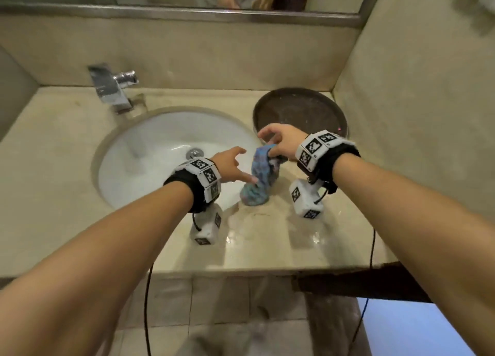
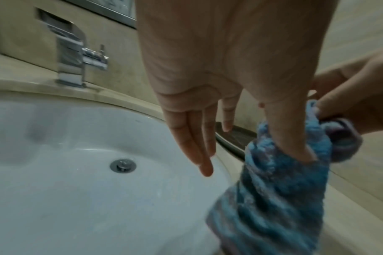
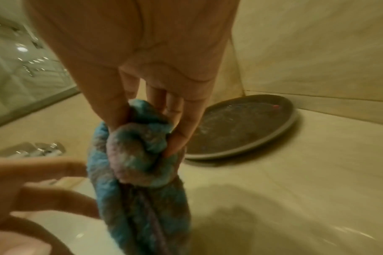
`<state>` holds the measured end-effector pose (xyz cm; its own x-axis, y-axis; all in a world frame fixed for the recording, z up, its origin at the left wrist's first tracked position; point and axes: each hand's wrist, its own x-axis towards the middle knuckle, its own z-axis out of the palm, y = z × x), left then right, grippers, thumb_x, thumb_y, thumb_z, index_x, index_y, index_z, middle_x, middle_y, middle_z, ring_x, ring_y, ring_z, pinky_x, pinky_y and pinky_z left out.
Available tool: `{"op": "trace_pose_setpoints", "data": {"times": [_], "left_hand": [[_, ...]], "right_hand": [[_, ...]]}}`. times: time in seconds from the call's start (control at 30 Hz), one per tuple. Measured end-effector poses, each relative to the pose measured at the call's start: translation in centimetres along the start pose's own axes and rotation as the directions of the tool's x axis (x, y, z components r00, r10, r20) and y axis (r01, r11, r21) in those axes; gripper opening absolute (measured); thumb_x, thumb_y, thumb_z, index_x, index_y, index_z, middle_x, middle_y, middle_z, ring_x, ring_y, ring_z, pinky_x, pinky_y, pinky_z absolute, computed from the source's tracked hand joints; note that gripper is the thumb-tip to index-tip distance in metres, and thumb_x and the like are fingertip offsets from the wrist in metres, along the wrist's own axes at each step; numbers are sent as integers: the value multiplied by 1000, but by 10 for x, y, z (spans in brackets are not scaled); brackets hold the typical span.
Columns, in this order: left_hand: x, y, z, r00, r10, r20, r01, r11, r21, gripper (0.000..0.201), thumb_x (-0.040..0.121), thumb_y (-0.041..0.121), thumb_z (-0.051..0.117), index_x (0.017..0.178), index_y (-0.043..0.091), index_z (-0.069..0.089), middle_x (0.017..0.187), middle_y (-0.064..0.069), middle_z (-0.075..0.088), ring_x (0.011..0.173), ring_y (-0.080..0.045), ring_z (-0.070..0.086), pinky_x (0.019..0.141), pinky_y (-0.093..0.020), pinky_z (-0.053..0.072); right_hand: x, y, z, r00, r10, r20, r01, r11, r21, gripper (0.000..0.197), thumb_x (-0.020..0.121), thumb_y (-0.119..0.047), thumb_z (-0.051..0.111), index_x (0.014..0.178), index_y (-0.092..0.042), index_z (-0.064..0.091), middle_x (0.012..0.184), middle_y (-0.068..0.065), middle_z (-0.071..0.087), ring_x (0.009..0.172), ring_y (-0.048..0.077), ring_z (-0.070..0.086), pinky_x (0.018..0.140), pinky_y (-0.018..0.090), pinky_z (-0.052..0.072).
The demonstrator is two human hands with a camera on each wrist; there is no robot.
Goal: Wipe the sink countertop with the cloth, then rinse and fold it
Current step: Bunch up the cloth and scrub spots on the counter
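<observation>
Right grip pinched on bunched cloth, left grip loose-fingered; drain in left-wrist view only.

- Right hand: reaching forward with palm down, thumb and fingertips pinching the bunched top of the cloth; remaining fingers curling above it.
- Left hand: extending forward, fingers lying straight and loosely spread, thumb pressing against the cloth's side.
- Both forearms: stretching out bare, converging toward the middle.
- Both wrists: wearing black straps carrying white marker blocks.
</observation>
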<state>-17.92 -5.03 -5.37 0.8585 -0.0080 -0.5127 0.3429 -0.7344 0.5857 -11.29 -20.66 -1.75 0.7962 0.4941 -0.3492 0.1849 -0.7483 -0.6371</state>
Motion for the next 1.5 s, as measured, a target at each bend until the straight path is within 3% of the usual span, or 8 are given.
{"op": "trace_pose_setpoints", "data": {"times": [0.27, 0.47, 0.63, 0.83, 1.03, 1.2, 1.37, 1.5], "left_hand": [[13, -43, -90, 969, 107, -224, -185, 912, -365, 35, 80, 8, 69, 113, 10, 57, 97, -16, 68, 65, -22, 63, 63, -30, 55], [20, -82, -167, 949, 126, -288, -244, 875, -419, 22, 85, 0, 58, 77, 19, 55, 91, -19, 62, 72, -26, 62, 74, -37, 56], [15, -86, -206, 954, 204, -221, -300, 700, -649, 23, 89, -4, 52, 82, 17, 56, 81, -4, 59, 71, -15, 60, 65, -21, 56], [13, -99, -235, 980, 143, -140, -199, 627, -753, 23, 85, -2, 47, 85, 18, 57, 91, -10, 61, 74, -23, 64, 70, -27, 54], [25, -132, -246, 998, 51, -21, -53, 764, -643, 51, 82, 20, 70, 127, 20, 47, 111, -1, 62, 94, -19, 64, 83, -35, 52], [35, -116, -240, 990, 117, 80, -55, 838, -543, 21, 79, -2, 68, 85, 16, 58, 78, -4, 58, 72, -14, 58, 65, -28, 55], [48, -107, -233, 998, 53, 44, -35, 937, -347, 29, 80, -3, 62, 58, 11, 48, 45, -1, 46, 39, -11, 42, 40, -15, 35], [54, -100, -224, 996, 19, -83, -6, 988, 157, 12, 81, 8, 63, 71, 7, 56, 66, -7, 52, 68, -24, 50, 51, -24, 35]], "right_hand": [[64, -111, -1, 990, -131, -45, 133, 990, 51, 38, 79, 7, 62, 115, -5, 63, 115, 23, 65, 87, 19, 56, 85, 35, 51], [91, -147, 21, 992, 20, -128, -15, 999, 43, 36, 83, 0, 64, 119, -1, 58, 84, 8, 60, 60, 13, 51, 40, 4, 41], [113, -164, 62, 1000, 11, -28, -12, 1000, -21, 84, 71, -26, 79, 143, -18, 34, 136, 7, 52, 124, 23, 49, 105, 26, 39], [148, -182, 67, 987, 84, -136, -33, 939, 343, 19, 79, 2, 65, 79, -14, 55, 51, 9, 60, 27, 5, 41, 33, 15, 30], [166, -200, 60, 980, -132, -146, 133, 991, -3, 33, 80, 2, 58, 65, -22, 40, 57, -1, 47, 41, -1, 48, 47, 22, 35], [171, -219, 57, 965, -263, -9, 231, 864, -448, 39, 79, -7, 62, 116, -8, 51, 115, 17, 56, 105, 31, 55, 83, 34, 44], [166, -222, 54, 951, -300, 69, 242, 589, -771, 47, 89, -24, 56, 131, -18, 36, 114, 12, 58, 99, 33, 62, 66, 34, 42], [173, -223, 63, 974, -216, 66, 183, 585, -790, 28, 91, -22, 50, 119, -15, 54, 111, 10, 66, 100, 30, 63, 68, 30, 39]]}}
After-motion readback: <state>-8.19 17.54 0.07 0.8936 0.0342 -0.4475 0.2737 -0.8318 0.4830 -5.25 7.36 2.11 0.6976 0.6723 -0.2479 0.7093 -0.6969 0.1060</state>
